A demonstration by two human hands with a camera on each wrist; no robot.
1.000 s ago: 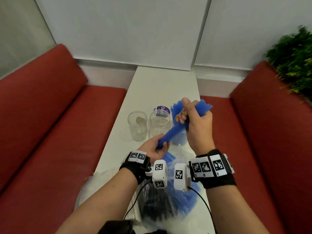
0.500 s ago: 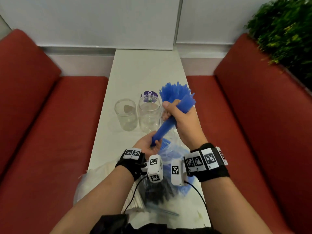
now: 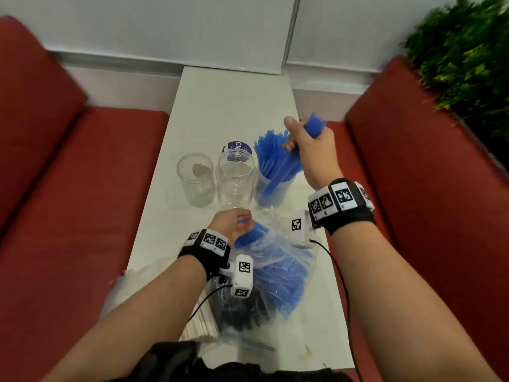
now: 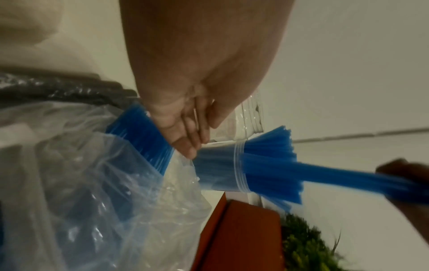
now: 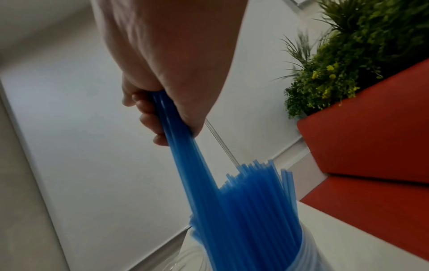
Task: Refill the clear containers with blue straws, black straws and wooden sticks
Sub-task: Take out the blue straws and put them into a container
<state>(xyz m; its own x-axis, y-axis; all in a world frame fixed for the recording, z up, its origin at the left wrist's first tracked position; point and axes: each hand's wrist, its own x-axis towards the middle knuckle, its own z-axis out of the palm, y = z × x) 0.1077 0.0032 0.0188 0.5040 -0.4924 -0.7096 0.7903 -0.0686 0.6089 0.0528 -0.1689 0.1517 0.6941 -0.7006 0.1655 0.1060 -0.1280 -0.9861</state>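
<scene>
you are loading blue straws into the right-hand jar [image 3: 271,188] on the desk [image 3: 234,106]. your right hand [image 3: 308,146] is wrapping its grip tight around a bunch of straws [image 3: 283,166], whose lower ends are already dipping into that jar among the ones standing there. next, i judge, you need to ease that grip and let them slide down. your left hand [image 3: 231,223], fingers loosely spread, is touching the straws in the plastic bag [image 3: 278,260]. the other two jars [image 3: 214,177] are standing empty.

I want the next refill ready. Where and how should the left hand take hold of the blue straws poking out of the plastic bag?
Probably wrap the left hand around the blue straws at their exposed ends, just outside the plastic bag mouth, coming from above. They lie nearly flat, pointing towards the jars, so pull along their length.
</scene>
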